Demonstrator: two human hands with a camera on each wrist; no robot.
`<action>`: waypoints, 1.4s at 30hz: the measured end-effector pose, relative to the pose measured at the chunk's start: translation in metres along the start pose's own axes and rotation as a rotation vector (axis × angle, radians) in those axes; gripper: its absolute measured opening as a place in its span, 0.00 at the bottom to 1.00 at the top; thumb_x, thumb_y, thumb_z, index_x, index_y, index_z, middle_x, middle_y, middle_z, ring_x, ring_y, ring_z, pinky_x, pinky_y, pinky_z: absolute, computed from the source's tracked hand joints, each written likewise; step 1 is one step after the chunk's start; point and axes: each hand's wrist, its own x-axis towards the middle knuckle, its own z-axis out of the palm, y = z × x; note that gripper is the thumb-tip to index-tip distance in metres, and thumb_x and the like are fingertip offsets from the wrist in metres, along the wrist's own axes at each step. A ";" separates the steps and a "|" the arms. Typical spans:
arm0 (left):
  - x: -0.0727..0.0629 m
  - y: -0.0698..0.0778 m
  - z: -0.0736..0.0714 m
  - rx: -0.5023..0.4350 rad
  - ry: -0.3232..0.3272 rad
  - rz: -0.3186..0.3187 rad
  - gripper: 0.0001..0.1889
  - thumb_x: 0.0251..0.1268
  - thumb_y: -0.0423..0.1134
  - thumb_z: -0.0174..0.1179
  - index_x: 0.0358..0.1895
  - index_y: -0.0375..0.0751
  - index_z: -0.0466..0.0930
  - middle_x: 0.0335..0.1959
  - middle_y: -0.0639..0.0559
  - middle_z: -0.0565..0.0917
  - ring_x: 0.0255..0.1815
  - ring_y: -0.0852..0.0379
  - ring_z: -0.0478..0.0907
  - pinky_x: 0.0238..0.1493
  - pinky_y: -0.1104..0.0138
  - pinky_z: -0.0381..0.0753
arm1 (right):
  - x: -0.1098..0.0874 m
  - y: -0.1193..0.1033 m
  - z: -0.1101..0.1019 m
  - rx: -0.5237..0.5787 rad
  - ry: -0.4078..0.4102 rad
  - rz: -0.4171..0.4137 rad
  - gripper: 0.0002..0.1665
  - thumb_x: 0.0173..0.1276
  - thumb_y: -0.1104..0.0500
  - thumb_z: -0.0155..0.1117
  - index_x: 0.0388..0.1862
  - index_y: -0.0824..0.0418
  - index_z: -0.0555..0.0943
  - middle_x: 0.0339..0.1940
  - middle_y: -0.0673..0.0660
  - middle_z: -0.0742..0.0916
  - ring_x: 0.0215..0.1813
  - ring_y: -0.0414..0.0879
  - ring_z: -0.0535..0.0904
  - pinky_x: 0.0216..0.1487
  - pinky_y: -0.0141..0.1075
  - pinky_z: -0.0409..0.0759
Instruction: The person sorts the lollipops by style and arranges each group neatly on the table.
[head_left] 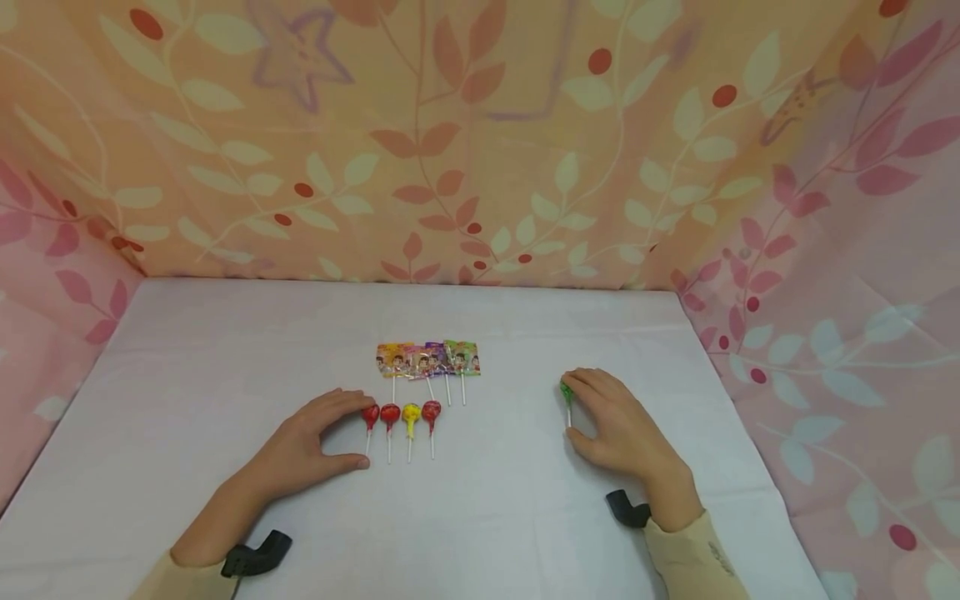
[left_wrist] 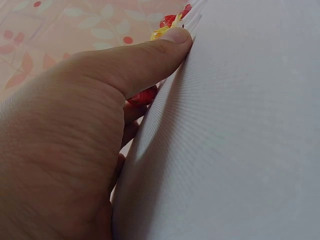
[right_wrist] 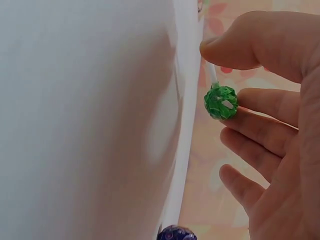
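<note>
My left hand (head_left: 303, 437) spans the leftmost red lollipop (head_left: 371, 415), fingertips at its candy head and thumb at the end of its stick. Beside it in the row lie another red lollipop (head_left: 390, 414), a yellow lollipop (head_left: 411, 414) and a third red lollipop (head_left: 431, 412), sticks toward me. Off to the right, my right hand (head_left: 618, 425) holds a green lollipop (right_wrist: 221, 101) lengthwise, its fingers at the head and the thumb by the stick end. A dark purple lollipop head (right_wrist: 177, 233) shows at the bottom of the right wrist view.
Behind the row, several lollipops in flat printed wrappers lie overlapping, with an orange wrapper (head_left: 393, 359) at the left and a green wrapper (head_left: 463, 358) at the right. A white cloth covers the table (head_left: 495, 533). Patterned curtains (head_left: 525, 183) stand at its back and sides.
</note>
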 end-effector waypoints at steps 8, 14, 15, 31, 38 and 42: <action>0.001 0.000 0.000 0.006 0.005 0.012 0.45 0.49 0.56 0.88 0.74 0.58 0.81 0.73 0.53 0.81 0.80 0.38 0.69 0.77 0.33 0.68 | 0.009 -0.007 0.003 0.031 -0.009 -0.020 0.43 0.59 0.57 0.78 0.73 0.67 0.79 0.71 0.62 0.83 0.73 0.59 0.76 0.78 0.57 0.70; 0.001 0.000 -0.001 0.007 0.005 0.011 0.45 0.49 0.56 0.88 0.74 0.59 0.81 0.74 0.53 0.81 0.81 0.37 0.69 0.77 0.32 0.68 | 0.015 -0.014 0.006 0.044 0.003 -0.043 0.43 0.59 0.55 0.79 0.73 0.67 0.79 0.71 0.60 0.83 0.74 0.57 0.75 0.78 0.57 0.70; 0.001 0.000 -0.001 0.008 0.007 0.012 0.44 0.49 0.56 0.88 0.74 0.59 0.81 0.74 0.53 0.81 0.81 0.37 0.69 0.77 0.32 0.68 | 0.016 -0.015 0.007 0.047 0.005 -0.048 0.43 0.59 0.55 0.79 0.73 0.67 0.80 0.71 0.60 0.83 0.74 0.57 0.76 0.78 0.57 0.70; 0.000 0.001 -0.001 0.019 0.006 0.020 0.44 0.49 0.55 0.89 0.74 0.58 0.81 0.73 0.53 0.82 0.80 0.38 0.70 0.77 0.33 0.68 | 0.034 -0.043 0.019 0.069 -0.034 -0.087 0.43 0.60 0.53 0.79 0.74 0.66 0.79 0.71 0.58 0.83 0.76 0.57 0.75 0.82 0.54 0.67; 0.000 0.001 -0.002 0.008 0.001 0.014 0.44 0.50 0.55 0.88 0.74 0.59 0.81 0.74 0.53 0.81 0.81 0.38 0.69 0.78 0.33 0.67 | 0.040 -0.054 0.025 0.116 -0.061 -0.108 0.44 0.60 0.54 0.80 0.75 0.66 0.78 0.72 0.58 0.82 0.76 0.55 0.75 0.80 0.52 0.72; 0.000 0.000 -0.001 0.005 0.002 0.016 0.44 0.50 0.56 0.88 0.74 0.59 0.81 0.74 0.53 0.81 0.81 0.37 0.68 0.78 0.34 0.67 | 0.043 -0.058 0.029 0.111 -0.061 -0.130 0.44 0.60 0.53 0.80 0.74 0.65 0.79 0.71 0.58 0.83 0.75 0.55 0.76 0.80 0.51 0.72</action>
